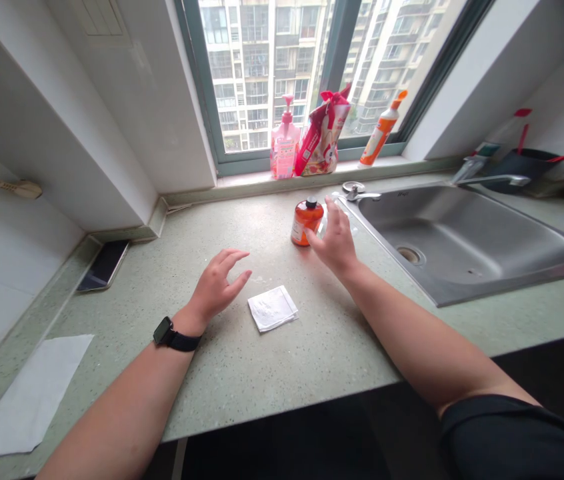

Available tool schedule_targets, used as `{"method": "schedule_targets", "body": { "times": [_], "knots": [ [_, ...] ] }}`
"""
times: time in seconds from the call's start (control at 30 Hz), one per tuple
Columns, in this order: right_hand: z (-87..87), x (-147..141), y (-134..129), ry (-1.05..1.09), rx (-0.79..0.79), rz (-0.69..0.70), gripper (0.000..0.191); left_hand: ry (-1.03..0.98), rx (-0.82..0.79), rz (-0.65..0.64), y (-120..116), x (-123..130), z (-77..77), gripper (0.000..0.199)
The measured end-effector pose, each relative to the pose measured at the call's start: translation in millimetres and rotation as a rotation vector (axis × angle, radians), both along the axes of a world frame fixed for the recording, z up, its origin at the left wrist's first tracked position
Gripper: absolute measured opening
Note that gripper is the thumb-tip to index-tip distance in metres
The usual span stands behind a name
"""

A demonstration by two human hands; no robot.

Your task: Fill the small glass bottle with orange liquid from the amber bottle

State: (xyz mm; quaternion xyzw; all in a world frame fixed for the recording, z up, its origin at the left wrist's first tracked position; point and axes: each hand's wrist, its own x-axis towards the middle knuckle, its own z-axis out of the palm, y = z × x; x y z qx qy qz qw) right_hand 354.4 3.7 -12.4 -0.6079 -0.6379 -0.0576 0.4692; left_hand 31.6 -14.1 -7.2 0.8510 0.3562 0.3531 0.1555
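An orange bottle [307,223] with a black cap stands upright on the speckled green counter [232,373]. My right hand [335,237] is beside its right side, thumb in front and fingers apart behind; whether the thumb touches the bottle I cannot tell. To the left, my left hand [222,283] hovers over the counter with its fingers apart and nothing in it, a black watch [175,335] on the wrist. Between my forearms lies a folded white paper towel [273,309], just right of and nearer than my left hand.
A steel sink [492,280] is set in the counter at right. On the sill stand a pink pump bottle [285,147], a red pouch [325,137] and an orange-white bottle [381,133]. A phone [105,265] and a white sheet [37,393] lie at left.
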Motion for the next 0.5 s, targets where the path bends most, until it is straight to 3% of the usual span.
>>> {"method": "schedule_targets", "body": {
  "times": [0.13, 0.23, 0.33, 0.5],
  "knots": [
    [17.6, -11.0, -17.5, -0.02, 0.104, 0.112, 0.07, 0.004, 0.005, 0.004, 0.1, -0.3, -1.0, 0.032],
    [21.5, -24.3, -26.7, 0.026, -0.016, 0.316, 0.056, 0.013, 0.002, 0.003, -0.1, -0.2, -1.0, 0.032],
    [10.5, -33.7, -25.0, 0.044, -0.239, 0.414, 0.052, 0.021, -0.01, -0.005, -0.3, -0.1, -0.8, 0.032],
    [-17.3, -30.5, -8.8, -0.047, -0.381, 0.281, 0.059, 0.008, -0.01, -0.013, 1.2, -0.5, -3.8, 0.032]
  ]
}}
